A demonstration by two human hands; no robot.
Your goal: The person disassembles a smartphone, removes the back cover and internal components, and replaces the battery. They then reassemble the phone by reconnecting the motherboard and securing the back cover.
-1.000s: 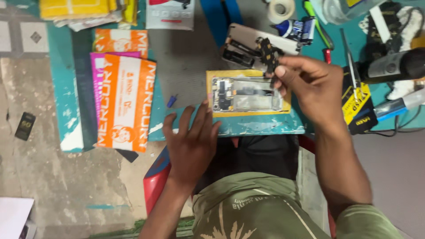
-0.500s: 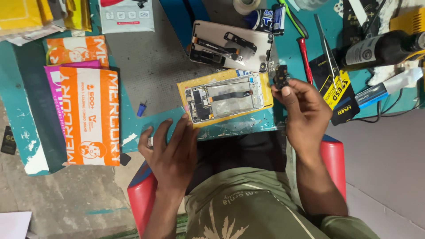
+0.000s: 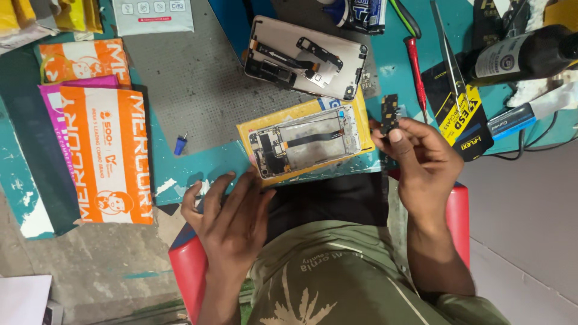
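Note:
My right hand (image 3: 421,156) pinches a small black circuit board (image 3: 389,114) between thumb and fingers, just right of an opened phone frame (image 3: 307,141). The frame lies with its insides up on a yellow packet (image 3: 253,129) at the table's near edge. My left hand (image 3: 232,210) rests flat with fingers spread on the table edge, its fingertips touching the packet's near corner. Farther back lies a phone back cover (image 3: 313,57) with black parts on it.
Orange and pink packets (image 3: 105,150) lie at the left on a teal table (image 3: 18,162). A grey work mat (image 3: 186,78) holds a small blue bit (image 3: 180,145). A red screwdriver (image 3: 415,69), tweezers (image 3: 448,54), a dark bottle (image 3: 524,57) and a black-yellow pouch (image 3: 460,114) sit right.
The view has shifted so the table sits higher and left. My right hand stays beside the phone frame with the small board; my left hand slid a little along the table edge.

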